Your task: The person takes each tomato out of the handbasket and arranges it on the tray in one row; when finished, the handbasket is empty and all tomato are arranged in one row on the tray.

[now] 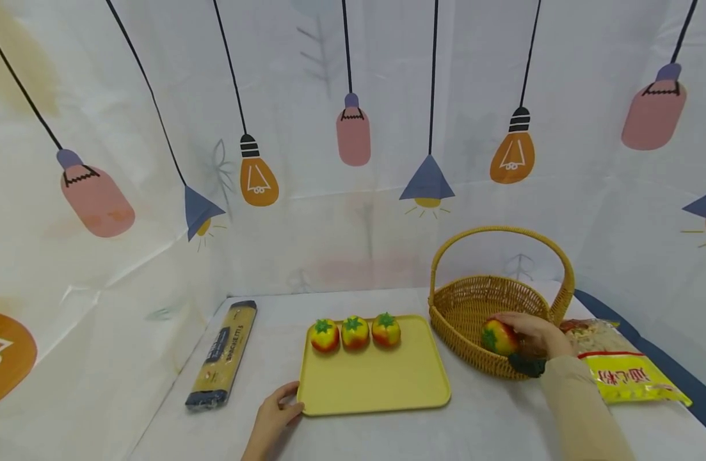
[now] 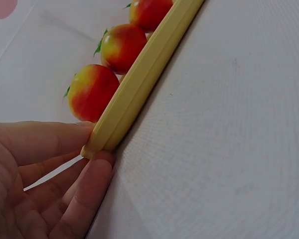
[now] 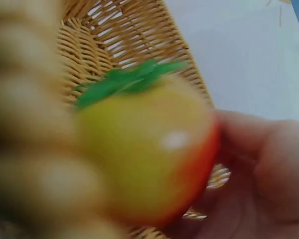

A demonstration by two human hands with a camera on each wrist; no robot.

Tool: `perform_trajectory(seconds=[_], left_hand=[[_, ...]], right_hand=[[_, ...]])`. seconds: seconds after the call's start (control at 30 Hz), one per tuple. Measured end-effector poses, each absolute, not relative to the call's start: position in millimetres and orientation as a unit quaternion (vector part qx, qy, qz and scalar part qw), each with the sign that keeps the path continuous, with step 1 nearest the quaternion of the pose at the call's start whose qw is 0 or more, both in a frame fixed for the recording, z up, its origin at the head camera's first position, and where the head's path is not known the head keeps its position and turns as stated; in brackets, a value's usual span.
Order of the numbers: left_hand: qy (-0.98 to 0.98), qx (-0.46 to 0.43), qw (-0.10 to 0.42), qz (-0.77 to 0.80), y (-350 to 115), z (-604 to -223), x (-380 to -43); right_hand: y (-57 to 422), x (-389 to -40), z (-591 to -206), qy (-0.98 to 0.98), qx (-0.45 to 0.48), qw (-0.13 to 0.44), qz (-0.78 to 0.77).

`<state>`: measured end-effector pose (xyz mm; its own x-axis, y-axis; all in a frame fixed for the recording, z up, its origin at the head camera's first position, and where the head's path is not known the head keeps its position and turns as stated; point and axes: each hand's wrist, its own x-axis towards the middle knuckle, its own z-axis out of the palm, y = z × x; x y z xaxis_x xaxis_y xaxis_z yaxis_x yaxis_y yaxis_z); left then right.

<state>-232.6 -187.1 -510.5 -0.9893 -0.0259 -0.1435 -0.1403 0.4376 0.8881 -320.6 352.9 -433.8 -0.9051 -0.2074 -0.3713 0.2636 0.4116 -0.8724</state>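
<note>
My left hand (image 1: pixel 275 413) pinches the near left corner of a yellow tray (image 1: pixel 376 385) between thumb and fingers, as the left wrist view shows closely. Along the tray's far side sit three red-and-yellow tomatoes with green tops, a left one (image 1: pixel 325 335), a middle one (image 1: pixel 355 333) and a right one (image 1: pixel 386 330). On the right, my right hand (image 1: pixel 534 333) grips another such tomato (image 3: pixel 144 149) inside a wicker basket (image 1: pixel 459 346). Part of the basket, blurred, covers the left of the right wrist view. The fingers behind the tomato are partly hidden.
A spaghetti pack (image 1: pixel 224 352) lies left of the tray. Right of the basket, partly behind my right arm, is a yellow-and-clear bag of pasta (image 1: pixel 632 374). A dark green thing (image 1: pixel 527 365) shows at the basket's near rim. The basket's tall handle (image 1: pixel 497 229) arches above it.
</note>
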Motion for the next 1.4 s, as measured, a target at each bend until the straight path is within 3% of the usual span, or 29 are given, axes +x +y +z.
perform_trajectory(seconds=[0.3, 0.53, 1.07, 1.4], left_hand=[[0.845, -0.056, 0.057, 0.528, -185.5, -507.7, -231.8], [0.843, -0.049, 0.051, 0.534, -186.3, -509.6, -233.3], [0.846, -0.05, 0.05, 0.528, -187.4, -510.0, -233.8], [0.845, -0.059, 0.055, 0.529, -184.8, -506.1, -232.1]], right_hand=[[338.2, -324.1, -428.0, 0.622, 0.037, 0.201, -0.756], [322.1, -326.5, -416.2, 0.49, -0.013, 0.193, -0.85], [277.1, -329.6, -421.3, 0.346, -0.131, 0.236, -0.899], [239.6, -317.0, -425.9, 0.439, -0.088, 0.147, -0.882]])
